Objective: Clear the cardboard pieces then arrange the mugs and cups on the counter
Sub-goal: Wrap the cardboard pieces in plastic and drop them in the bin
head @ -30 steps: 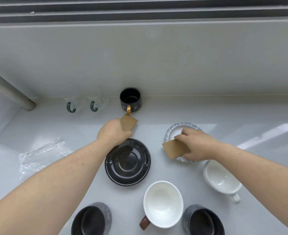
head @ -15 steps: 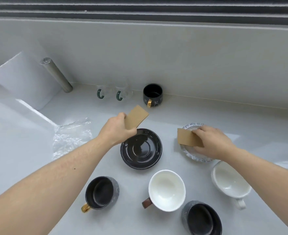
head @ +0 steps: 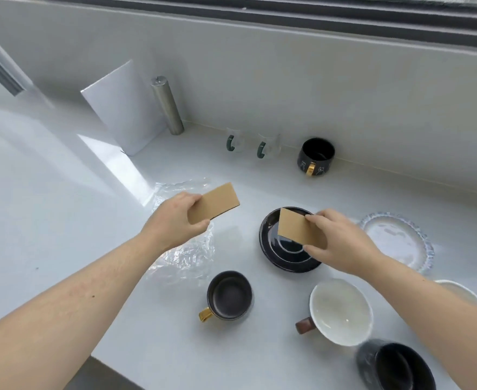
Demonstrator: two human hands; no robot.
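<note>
My left hand [head: 175, 220] holds a brown cardboard piece [head: 217, 201] above crumpled clear plastic wrap [head: 186, 254]. My right hand [head: 341, 243] pinches a second cardboard piece [head: 293, 228] over the black saucer [head: 273, 249]. In front stand a black mug with a gold handle [head: 228, 296], a white cup with a brown handle [head: 339, 311] and a dark mug [head: 394, 367] at the bottom right. By the back wall are a black mug with a gold handle [head: 316, 156] and two clear glass cups with green handles [head: 235, 140] [head: 268, 146].
A patterned glass plate [head: 397, 240] lies at the right, with a white cup [head: 462, 294] partly hidden behind my right forearm. A white board [head: 122, 108] and a steel cylinder [head: 167, 105] lean at the back left. The counter's front edge [head: 113, 364] runs bottom left.
Both hands have carried their cardboard pieces leftward: the left one off the black saucer to above the plastic wrap, the right one from the glass plate to above the saucer. The view has swung left.
</note>
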